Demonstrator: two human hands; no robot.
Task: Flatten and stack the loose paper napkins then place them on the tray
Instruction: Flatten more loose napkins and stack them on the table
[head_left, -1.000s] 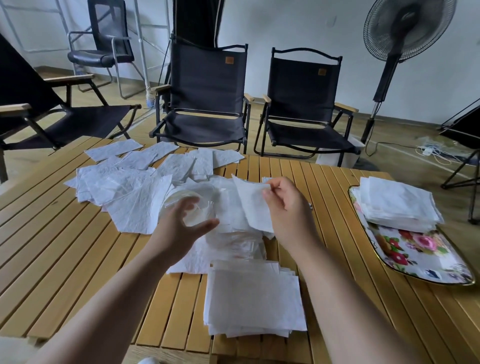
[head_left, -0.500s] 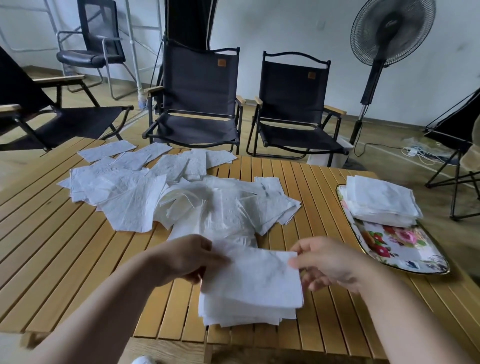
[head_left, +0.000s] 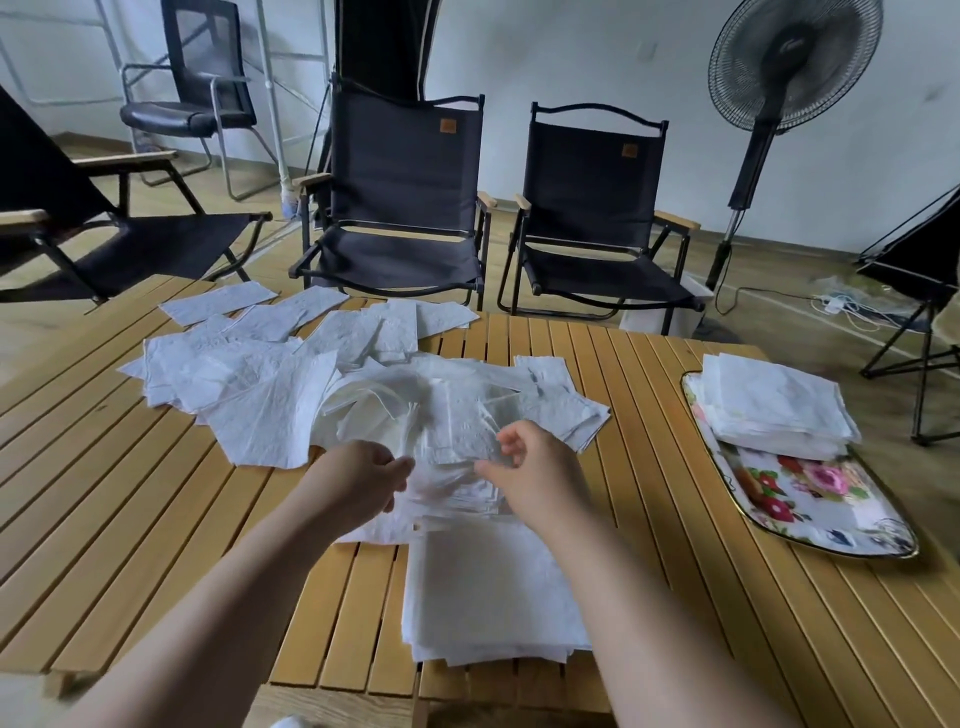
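Both hands have left the flattened stack (head_left: 488, 587) at lower centre, now at the loose napkins (head_left: 260, 395) mid-frame. Left hand (head_left: 358, 483) curled at pile edge, grip unclear. Right hand (head_left: 535, 467) loosely curled, holding nothing. Tray (head_left: 810, 514) at right, unchanged.

Soft, flat, rather dim daylight lies over the yellow slatted wooden table (head_left: 156, 519), leaving only faint shadows under the near stack of flat white paper napkins (head_left: 493, 587). The loose white paper napkins (head_left: 260, 415) at centre wash out, their texture lost around the left hand (head_left: 358, 483) and right hand (head_left: 535, 467), both smeared by motion. Blur streaks the floral oval tray (head_left: 810, 509) at 3 o'clock. Wide-angle bending tilts the black standing fan (head_left: 795, 57) at 1 o'clock.
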